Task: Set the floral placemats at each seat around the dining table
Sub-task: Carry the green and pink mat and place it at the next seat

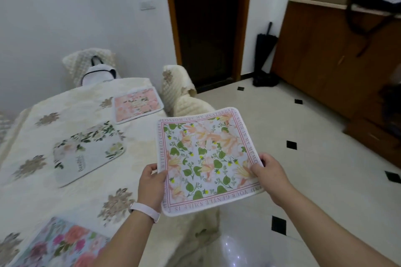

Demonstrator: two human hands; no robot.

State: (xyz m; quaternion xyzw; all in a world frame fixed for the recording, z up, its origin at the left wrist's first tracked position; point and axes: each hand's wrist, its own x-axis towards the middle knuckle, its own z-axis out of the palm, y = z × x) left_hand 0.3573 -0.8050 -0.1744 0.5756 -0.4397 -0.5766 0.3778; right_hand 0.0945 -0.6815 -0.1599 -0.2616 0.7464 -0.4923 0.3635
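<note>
I hold a square floral placemat (206,158) with peach flowers, green leaves and a lettered border, in the air beside the table's right edge. My left hand (152,182) grips its left edge and my right hand (269,173) grips its right edge. Three other placemats lie on the cream tablecloth (71,199): a pink one (136,105) at the far end, a white one with green leaves (86,154) in the middle, and a blue one with bright flowers (58,245) at the near left.
Covered chairs stand at the table's far end (91,58) and right side (182,91). A dark doorway (206,24) is straight ahead. A wooden cabinet (338,60) lines the right wall, a black umbrella (264,54) beside it. Tiled floor (303,158) lies to the right.
</note>
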